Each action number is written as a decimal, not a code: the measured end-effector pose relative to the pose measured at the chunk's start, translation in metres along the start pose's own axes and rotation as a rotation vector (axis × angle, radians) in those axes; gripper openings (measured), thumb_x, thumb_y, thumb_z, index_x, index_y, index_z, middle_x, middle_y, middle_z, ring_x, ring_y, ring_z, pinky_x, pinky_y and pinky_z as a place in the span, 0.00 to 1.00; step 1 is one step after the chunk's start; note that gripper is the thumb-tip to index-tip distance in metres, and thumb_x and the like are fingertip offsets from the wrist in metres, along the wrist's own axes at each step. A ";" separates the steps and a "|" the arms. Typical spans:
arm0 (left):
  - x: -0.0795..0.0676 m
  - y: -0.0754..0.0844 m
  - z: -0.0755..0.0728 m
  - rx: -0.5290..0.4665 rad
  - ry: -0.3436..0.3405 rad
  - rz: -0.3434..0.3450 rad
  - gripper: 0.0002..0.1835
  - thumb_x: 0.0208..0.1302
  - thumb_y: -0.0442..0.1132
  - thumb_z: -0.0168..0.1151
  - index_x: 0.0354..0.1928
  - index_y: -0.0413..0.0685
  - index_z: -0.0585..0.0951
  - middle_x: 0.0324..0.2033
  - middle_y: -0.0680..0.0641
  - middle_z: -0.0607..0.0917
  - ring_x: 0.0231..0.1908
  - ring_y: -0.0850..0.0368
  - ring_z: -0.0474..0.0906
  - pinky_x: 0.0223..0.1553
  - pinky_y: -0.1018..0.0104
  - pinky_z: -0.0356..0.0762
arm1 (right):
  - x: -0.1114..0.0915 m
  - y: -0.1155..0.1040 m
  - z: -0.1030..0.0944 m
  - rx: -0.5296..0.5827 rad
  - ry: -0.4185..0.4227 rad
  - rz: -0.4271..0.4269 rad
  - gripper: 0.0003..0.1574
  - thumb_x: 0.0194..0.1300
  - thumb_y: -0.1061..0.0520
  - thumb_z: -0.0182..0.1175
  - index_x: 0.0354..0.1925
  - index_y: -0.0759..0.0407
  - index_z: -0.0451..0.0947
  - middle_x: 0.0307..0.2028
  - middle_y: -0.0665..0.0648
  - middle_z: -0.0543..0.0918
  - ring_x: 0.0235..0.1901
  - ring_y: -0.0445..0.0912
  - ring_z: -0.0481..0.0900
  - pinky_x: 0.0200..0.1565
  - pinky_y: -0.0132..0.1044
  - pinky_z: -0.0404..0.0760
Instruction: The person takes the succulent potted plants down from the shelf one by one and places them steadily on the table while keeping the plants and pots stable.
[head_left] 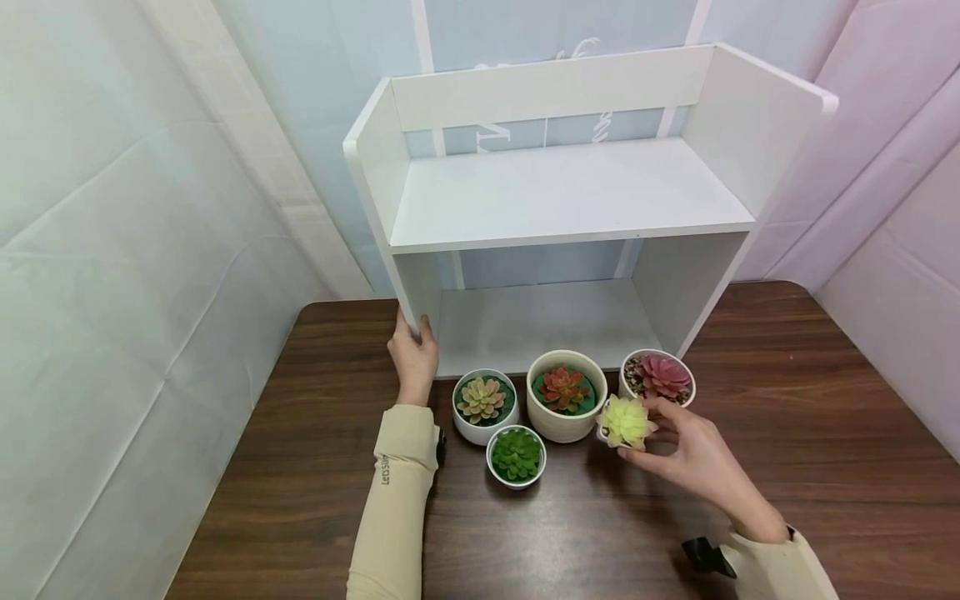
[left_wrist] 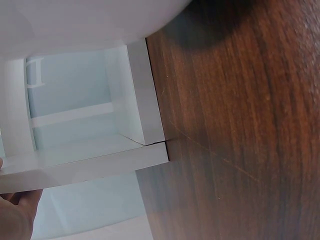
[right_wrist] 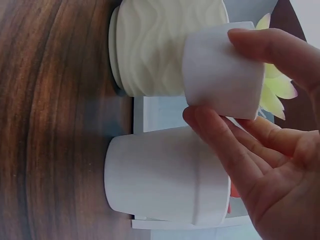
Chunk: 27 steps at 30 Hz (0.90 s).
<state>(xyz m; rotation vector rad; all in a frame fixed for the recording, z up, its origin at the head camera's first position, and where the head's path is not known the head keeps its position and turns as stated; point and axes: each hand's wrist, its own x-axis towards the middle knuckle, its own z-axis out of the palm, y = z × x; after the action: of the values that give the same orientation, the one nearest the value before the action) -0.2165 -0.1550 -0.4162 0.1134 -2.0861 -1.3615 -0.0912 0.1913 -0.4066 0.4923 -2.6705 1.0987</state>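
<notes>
My left hand (head_left: 415, 357) grips the left side panel of a white two-tier shelf (head_left: 573, 196) near its base; the left wrist view shows fingers on both sides of the panel (left_wrist: 85, 167). My right hand (head_left: 697, 454) pinches a small white pot (right_wrist: 222, 72) holding a yellow-green succulent (head_left: 626, 421), raised above the table. Close behind it stand a cream wavy-textured pot (head_left: 562, 427) with a red succulent and a white pot (right_wrist: 160, 175) with a pink-red succulent (head_left: 662, 377).
Left of the cream pot stand a white bowl-shaped pot (head_left: 480, 433) with a pale succulent and a small white pot with a green succulent (head_left: 516, 454). All rest on the dark wooden table (head_left: 570, 542), before the shelf's front edge. Pale curtains (head_left: 135, 275) hang around.
</notes>
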 end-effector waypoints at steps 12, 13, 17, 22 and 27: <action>0.000 -0.001 0.000 0.001 0.000 -0.004 0.23 0.70 0.33 0.53 0.66 0.43 0.69 0.54 0.33 0.79 0.54 0.37 0.77 0.51 0.43 0.76 | -0.001 0.004 0.006 -0.039 -0.069 0.026 0.37 0.40 0.55 0.79 0.48 0.66 0.77 0.37 0.59 0.86 0.30 0.40 0.84 0.33 0.34 0.83; 0.000 -0.001 0.000 0.001 0.000 -0.003 0.23 0.70 0.33 0.53 0.66 0.43 0.69 0.54 0.33 0.80 0.54 0.37 0.78 0.51 0.43 0.76 | -0.001 0.004 0.007 -0.041 -0.074 0.031 0.37 0.40 0.54 0.79 0.48 0.66 0.77 0.37 0.59 0.86 0.30 0.40 0.84 0.33 0.34 0.83; 0.000 0.000 0.000 0.001 0.003 0.003 0.23 0.70 0.33 0.53 0.66 0.43 0.69 0.54 0.33 0.80 0.53 0.37 0.78 0.50 0.43 0.77 | -0.002 0.007 0.009 -0.039 -0.089 0.049 0.36 0.41 0.54 0.79 0.48 0.65 0.77 0.36 0.58 0.86 0.30 0.40 0.84 0.33 0.33 0.83; 0.000 0.000 0.000 0.002 0.006 0.006 0.23 0.70 0.33 0.53 0.66 0.43 0.69 0.54 0.33 0.80 0.53 0.37 0.78 0.50 0.43 0.77 | -0.004 0.009 0.012 -0.035 -0.086 0.039 0.35 0.40 0.55 0.79 0.47 0.65 0.77 0.36 0.58 0.86 0.30 0.41 0.84 0.33 0.33 0.83; -0.001 0.001 0.000 -0.002 0.008 0.005 0.23 0.69 0.32 0.53 0.65 0.42 0.69 0.54 0.32 0.80 0.53 0.37 0.78 0.50 0.42 0.77 | -0.005 0.012 0.014 -0.039 -0.099 0.050 0.35 0.40 0.55 0.79 0.47 0.65 0.77 0.36 0.58 0.86 0.30 0.42 0.85 0.33 0.33 0.83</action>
<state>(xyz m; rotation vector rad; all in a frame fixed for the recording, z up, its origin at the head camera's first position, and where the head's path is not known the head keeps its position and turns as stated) -0.2156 -0.1544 -0.4160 0.1121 -2.0773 -1.3584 -0.0919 0.1906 -0.4257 0.4883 -2.7983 1.0599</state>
